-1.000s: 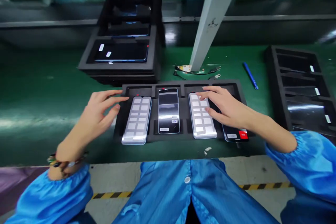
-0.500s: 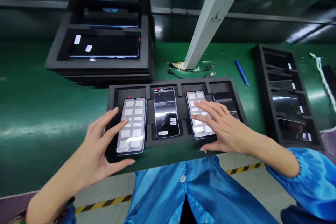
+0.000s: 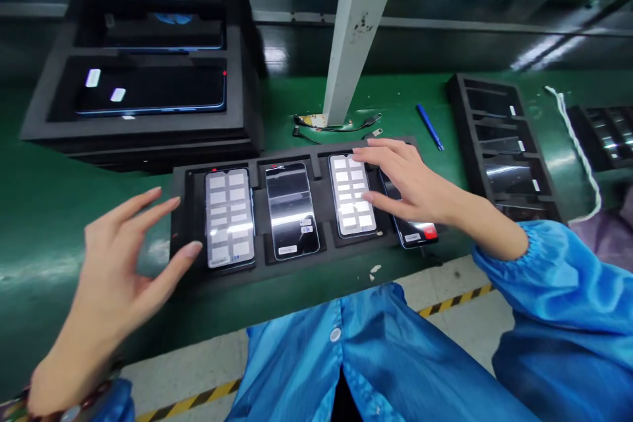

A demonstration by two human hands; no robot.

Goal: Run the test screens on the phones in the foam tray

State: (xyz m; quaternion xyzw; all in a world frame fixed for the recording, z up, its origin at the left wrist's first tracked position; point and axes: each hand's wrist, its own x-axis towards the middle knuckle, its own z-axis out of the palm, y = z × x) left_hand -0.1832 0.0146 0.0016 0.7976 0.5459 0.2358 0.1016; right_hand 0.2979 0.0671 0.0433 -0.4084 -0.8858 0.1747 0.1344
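A black foam tray (image 3: 291, 203) lies before me with a row of smartphones in its slots. My left hand (image 3: 126, 257) is open beside the tray's left end, thumb and fingers apart, holding nothing. Closest to it is a phone with a lit screen of white blocks (image 3: 230, 217). To its right lies a dark-screened phone (image 3: 291, 208) with small labels. My right hand (image 3: 405, 184) is spread over a second lit phone (image 3: 352, 201), fingertips at its right edge. Under that hand, the rightmost phone (image 3: 418, 235), showing a red patch, is partly hidden.
Stacked black trays with phones (image 3: 247, 105) stand at the back left. A white post (image 3: 353, 39) rises behind my tray, with short cables (image 3: 341, 128) at its foot. Further right are a blue pen (image 3: 430, 126), another phone tray (image 3: 465, 125) and a white cord (image 3: 573, 138).
My left hand has moved left, off the leftmost phone, which now sits straighter within the tray. My right hand has shifted up along the lit phone, uncovering the rightmost phone's lower end. The view has shifted.
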